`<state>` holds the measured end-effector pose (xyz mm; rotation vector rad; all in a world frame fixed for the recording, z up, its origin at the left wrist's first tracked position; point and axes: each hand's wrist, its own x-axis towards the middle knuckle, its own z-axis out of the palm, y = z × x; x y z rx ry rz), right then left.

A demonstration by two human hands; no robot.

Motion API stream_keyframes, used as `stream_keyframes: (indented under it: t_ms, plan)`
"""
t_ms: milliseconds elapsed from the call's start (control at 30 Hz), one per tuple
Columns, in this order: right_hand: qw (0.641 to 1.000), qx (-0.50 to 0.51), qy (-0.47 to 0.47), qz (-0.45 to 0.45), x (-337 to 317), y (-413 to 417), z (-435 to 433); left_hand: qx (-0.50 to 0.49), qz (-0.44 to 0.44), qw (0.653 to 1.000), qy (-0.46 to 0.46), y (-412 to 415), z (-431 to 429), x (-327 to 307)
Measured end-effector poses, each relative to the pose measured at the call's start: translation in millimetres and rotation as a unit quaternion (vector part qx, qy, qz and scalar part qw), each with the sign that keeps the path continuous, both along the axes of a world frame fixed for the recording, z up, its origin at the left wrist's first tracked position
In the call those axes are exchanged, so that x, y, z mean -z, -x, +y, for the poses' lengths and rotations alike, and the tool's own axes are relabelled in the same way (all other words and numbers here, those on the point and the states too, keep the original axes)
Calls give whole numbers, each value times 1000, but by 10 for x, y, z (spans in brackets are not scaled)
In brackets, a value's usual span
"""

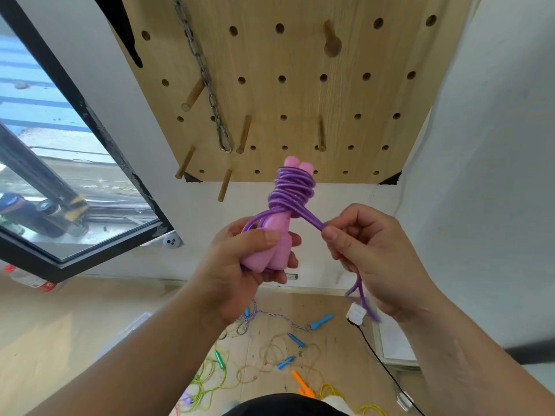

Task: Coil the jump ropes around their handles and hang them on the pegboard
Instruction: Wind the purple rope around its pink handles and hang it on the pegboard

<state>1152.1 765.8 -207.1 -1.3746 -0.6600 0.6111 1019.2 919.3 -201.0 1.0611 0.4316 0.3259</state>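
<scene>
A pale wooden pegboard (300, 97) dotted with round holes fills the upper middle of the head view, mounted on a white wall (495, 175). A black-framed window (45, 181) slants across the left side. Below lies a light wood floor (60, 325).

In front of the pegboard's lower edge, the left hand (240, 265) has its fingers and thumb curled round the thick butt ends of two pink handles (279, 247) held side by side. Their long axis stands nearly upright, leaning slightly right, with the narrow tips pointing up at the board's bottom row of holes. Purple rope (291, 190) is wound in tight turns round the upper half of the handles. A doubled strand leaves the coil down and to the right, pulled straight to the right hand (378, 256), which pinches it between thumb and forefinger. The tail hangs blurred beneath that hand.

Loose jump ropes (321, 321) with blue, green and orange handles lie tangled on the floor, and a black cable (378, 358) runs beside them. A metal chain (210, 91) hangs down the board among several wooden pegs (332, 40).
</scene>
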Motion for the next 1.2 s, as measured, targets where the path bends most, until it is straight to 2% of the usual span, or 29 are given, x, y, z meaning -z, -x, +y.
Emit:
stream_keyframes:
  t_ms: [167, 300, 367, 467, 567, 667, 733, 800, 833, 900, 933, 967, 1000, 1067, 1133, 1200]
  plan:
    - [998, -45, -47, -22, -9, -54, -64, 129, -41, 984, 112, 78, -54, 43]
    - [994, -92, -15, -48, 66, -126, -46, 196, -52, 963, 178, 120, -41, 60]
    - [991, -131, -27, -16, 127, -128, -33, 226, -67, 950, 204, 135, -40, 105]
    - [980, -182, -55, 53, 166, -66, 35, 286, -112, 913, 268, 140, -35, 156]
    - [968, -233, -85, 44, 111, 21, 53, 341, -150, 872, 317, 135, -47, 235]
    - [961, -253, -104, 48, 37, 104, 89, 352, -144, 869, 317, 137, 30, 340]
    - [970, -217, -99, 55, 45, 146, 123, 293, -65, 915, 270, 131, 81, 317]
    - [981, -162, -80, 66, 77, 167, 145, 118, 78, 978, 153, 103, 91, 285]
    - [987, -130, -64, 70, 94, 175, 150, 3, 131, 989, 69, 90, 88, 298]
    - [996, -60, -18, 66, 150, 188, 153, -181, 173, 962, -109, 83, 79, 306]
    - [998, -26, 8, 61, 185, 196, 159, -232, 168, 941, -181, 97, 69, 298]
    - [998, 3, 29, 62, 219, 205, 167, -245, 151, 925, -248, 120, 55, 297]
    - [996, 23, 41, 70, 243, 217, 177, -217, 143, 912, -317, 141, 30, 292]
    - [994, 39, 38, 95, 260, 248, 207, -98, 177, 878, -433, 152, -69, 289]
    - [993, 35, 22, 111, 216, 297, 229, -43, 190, 854, -483, 127, -162, 316]
    - [993, 29, 9, 118, 162, 329, 233, -71, 172, 851, -491, 99, -201, 316]
